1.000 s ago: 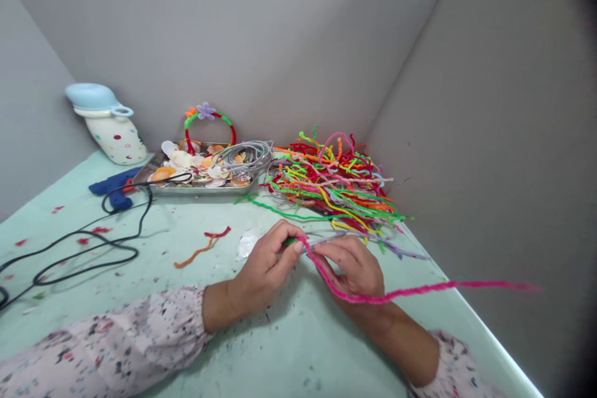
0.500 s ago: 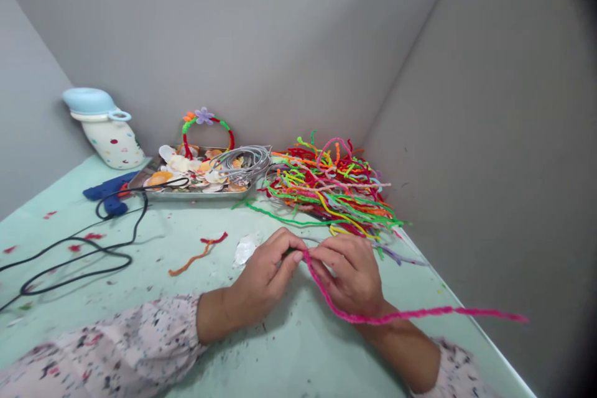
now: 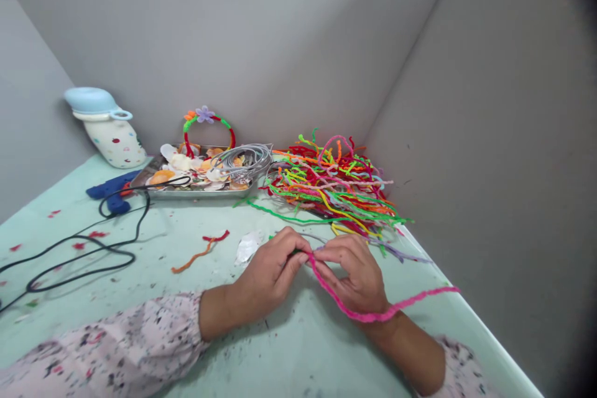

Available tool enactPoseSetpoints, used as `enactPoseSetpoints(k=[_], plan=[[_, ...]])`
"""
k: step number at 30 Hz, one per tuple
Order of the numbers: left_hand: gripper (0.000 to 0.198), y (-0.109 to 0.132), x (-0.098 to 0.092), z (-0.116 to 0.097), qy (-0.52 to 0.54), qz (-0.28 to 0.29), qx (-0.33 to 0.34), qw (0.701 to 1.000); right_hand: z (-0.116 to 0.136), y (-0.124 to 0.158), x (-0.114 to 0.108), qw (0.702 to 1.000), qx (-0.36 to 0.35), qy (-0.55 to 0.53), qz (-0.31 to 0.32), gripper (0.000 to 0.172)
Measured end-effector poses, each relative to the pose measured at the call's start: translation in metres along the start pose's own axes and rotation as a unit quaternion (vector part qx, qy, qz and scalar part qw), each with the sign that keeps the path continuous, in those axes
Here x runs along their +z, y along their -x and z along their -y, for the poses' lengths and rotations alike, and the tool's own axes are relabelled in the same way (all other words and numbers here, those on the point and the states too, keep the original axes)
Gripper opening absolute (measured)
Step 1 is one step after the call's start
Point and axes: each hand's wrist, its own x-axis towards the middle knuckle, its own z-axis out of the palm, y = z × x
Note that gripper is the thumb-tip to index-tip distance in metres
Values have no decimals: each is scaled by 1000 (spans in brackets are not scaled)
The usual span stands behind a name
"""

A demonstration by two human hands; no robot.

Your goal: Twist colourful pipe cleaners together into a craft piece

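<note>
A bright pink pipe cleaner (image 3: pixel 359 316) runs from my fingertips across my right wrist, its free end reaching over the table's right edge. My left hand (image 3: pixel 273 277) pinches its upper end between thumb and forefinger. Close beside, the fingers of my right hand (image 3: pixel 357 270) are also closed at that end, fingertips almost meeting the left ones. Behind the fingers a thin grey wire (image 3: pixel 313 237) arcs from one hand toward the other; how the pipe cleaner sits on it is hidden. A green tip (image 3: pixel 271 237) shows just behind my left hand.
Beyond my hands lies a heap of coloured pipe cleaners (image 3: pixel 336 183). A metal tray (image 3: pixel 200 194) holds shells, coiled grey wire (image 3: pixel 249 158) and a decorated hoop (image 3: pixel 233 134). Leftward are a blue glue gun (image 3: pixel 114 189), its black cord (image 3: pixel 88 252) and a bottle (image 3: pixel 114 140).
The pink pipe cleaner's free end has swung inward and up, and now reaches less far right. Both hands keep their pinch at nearly the same place.
</note>
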Motion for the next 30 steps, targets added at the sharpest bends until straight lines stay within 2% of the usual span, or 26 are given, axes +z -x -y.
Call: enactPoseSetpoints(k=[8, 21, 30], plan=[[14, -3, -2, 0, -15, 8, 21, 1000, 3, 2, 1, 992, 91, -91, 7, 7], [16, -1, -3, 2, 6, 11, 15, 1000, 4, 1, -1, 988, 99, -120, 18, 9], [16, 0, -3, 2, 12, 16, 21, 1000, 8, 1, -3, 973, 147, -174, 35, 11]])
